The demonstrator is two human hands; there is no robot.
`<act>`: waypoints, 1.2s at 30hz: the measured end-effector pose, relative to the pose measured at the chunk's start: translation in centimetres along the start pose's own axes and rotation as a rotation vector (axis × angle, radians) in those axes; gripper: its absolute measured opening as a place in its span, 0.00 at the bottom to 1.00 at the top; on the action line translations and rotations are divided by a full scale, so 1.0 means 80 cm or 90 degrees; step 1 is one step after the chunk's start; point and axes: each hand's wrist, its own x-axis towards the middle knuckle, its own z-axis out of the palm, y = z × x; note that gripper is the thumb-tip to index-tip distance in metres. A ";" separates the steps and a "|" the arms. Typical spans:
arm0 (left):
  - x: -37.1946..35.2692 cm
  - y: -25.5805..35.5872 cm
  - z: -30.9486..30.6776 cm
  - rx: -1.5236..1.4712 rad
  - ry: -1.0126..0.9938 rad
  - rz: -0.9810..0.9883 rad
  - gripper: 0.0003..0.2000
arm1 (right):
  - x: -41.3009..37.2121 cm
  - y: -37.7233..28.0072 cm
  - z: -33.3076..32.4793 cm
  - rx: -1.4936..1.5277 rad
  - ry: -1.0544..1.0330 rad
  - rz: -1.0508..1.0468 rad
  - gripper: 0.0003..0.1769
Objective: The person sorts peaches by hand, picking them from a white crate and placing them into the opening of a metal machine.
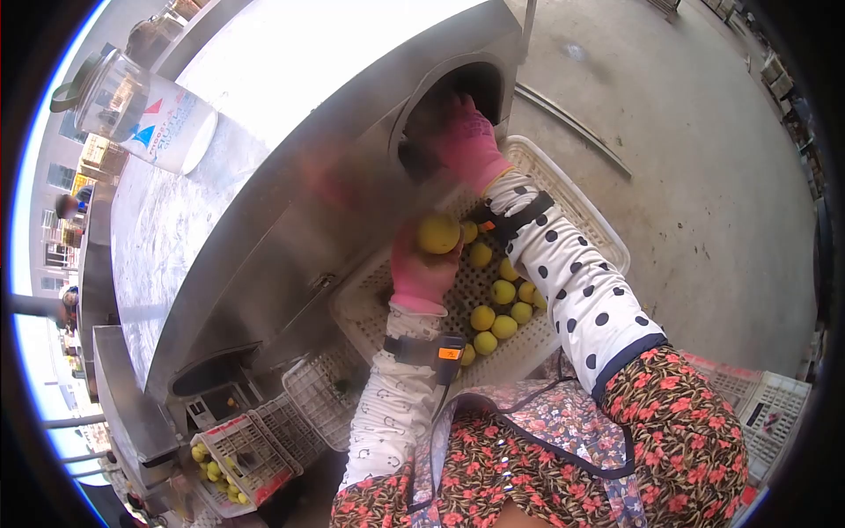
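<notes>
My left hand [422, 275], in a pink glove, holds a yellow-green fruit [438, 234] above a white perforated crate [581, 207]. My right hand [468, 143], also in a pink glove, reaches into the round opening [493, 84] in the side of a stainless steel machine [290, 176]; what its fingers hold there is hidden. Several more yellow fruits [503, 304] lie in the crate below both hands. Each forearm wears a sleeve and a black wrist strap.
A clear plastic jar [141, 110] stands on the machine's top. Smaller white crates [242, 453] with several yellow fruits sit at lower left. Another white crate [775, 409] is at right. Concrete floor [704, 158] stretches to the right. A floral apron covers my lap.
</notes>
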 end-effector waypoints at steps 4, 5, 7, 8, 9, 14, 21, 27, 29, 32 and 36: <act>-0.004 0.037 0.013 -0.133 0.018 -0.037 0.18 | -0.092 0.005 -0.057 0.343 -0.097 -0.024 0.41; -0.007 0.045 0.018 0.224 -0.017 0.117 0.17 | -0.113 -0.007 -0.073 0.400 -0.218 0.021 0.41; -0.008 0.042 0.022 0.569 -0.053 0.298 0.15 | -0.136 -0.016 -0.086 0.426 -0.298 0.064 0.40; -0.007 0.035 0.023 0.558 -0.050 0.330 0.14 | -0.141 -0.020 -0.087 0.398 -0.259 0.058 0.40; -0.004 0.030 0.025 0.548 -0.044 0.362 0.14 | -0.139 -0.022 -0.088 0.372 -0.222 0.049 0.41; -0.003 -0.051 -0.065 0.210 0.076 -0.066 0.24 | -0.025 -0.003 -0.019 -0.159 -0.084 -0.008 0.37; -0.107 -0.143 -0.183 1.001 0.283 -0.554 0.41 | -0.081 0.030 -0.072 0.242 0.010 0.037 0.25; -0.138 -0.227 -0.257 1.229 0.273 -0.508 0.34 | -0.180 0.149 0.081 0.008 -0.396 -0.064 0.22; -0.133 -0.233 -0.276 1.228 0.266 -0.462 0.30 | -0.194 0.169 0.145 -0.096 -0.442 -0.035 0.26; -0.121 -0.168 -0.235 1.091 0.113 -0.370 0.27 | -0.197 0.153 0.144 -0.204 -0.499 0.014 0.31; -0.072 -0.132 -0.131 0.905 -0.033 -0.426 0.31 | -0.185 0.128 0.091 0.012 -0.594 0.096 0.39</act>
